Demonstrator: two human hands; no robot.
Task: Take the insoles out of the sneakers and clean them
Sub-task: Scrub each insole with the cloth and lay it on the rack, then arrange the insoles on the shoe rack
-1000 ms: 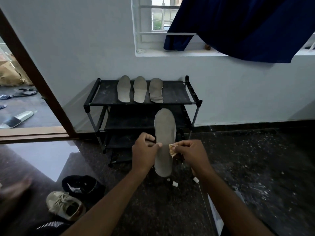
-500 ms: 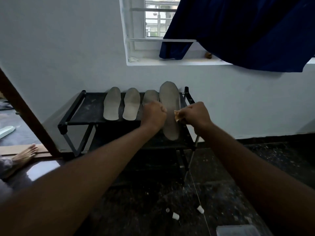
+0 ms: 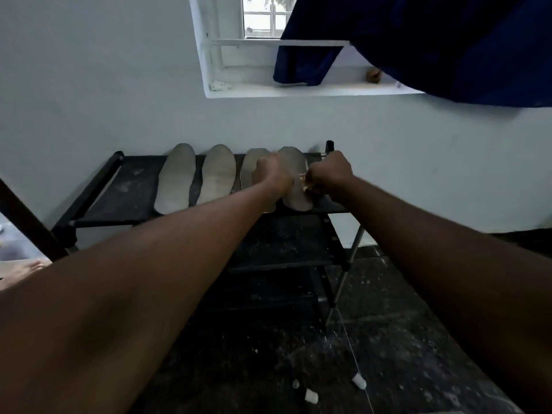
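**Fig.** Top shelf of shoe rack [image 3: 131, 189], L to R.

- **Row, L end:** insole 1 [image 3: 174, 180] & insole 2 [image 3: 217, 174] lie flat, toes to wall, side by side, untouched.
- **Next:** insole 3 [image 3: 248, 171] is in the same row, its heel end hidden by a forearm.
- **Over it:** left hand [image 3: 273, 174], fingers curled round the L edge of insole 4 [image 3: 292, 158].
- **Row, R end:** insole 4 sits just beside no. 3. Whether it rests fully on the shelf can't be told (blur).
- **Far R:** right hand [image 3: 330, 171] pinches a small tan wipe [image 3: 304, 183] at insole 4's R edge.

**Progress (est.):** 4 insoles are out, i.e. prob. 2 pairs. No sneakers are in view, so whether more need stripping is unknown. Insole 4 is prob. at set-down, and letting go is what remains. How clean nos. 1–3 are can't be judged in this light.

**Count:** insoles 4; rack 1; wipe 1; hands 2; white bits on floor [image 3: 310, 395] 2.
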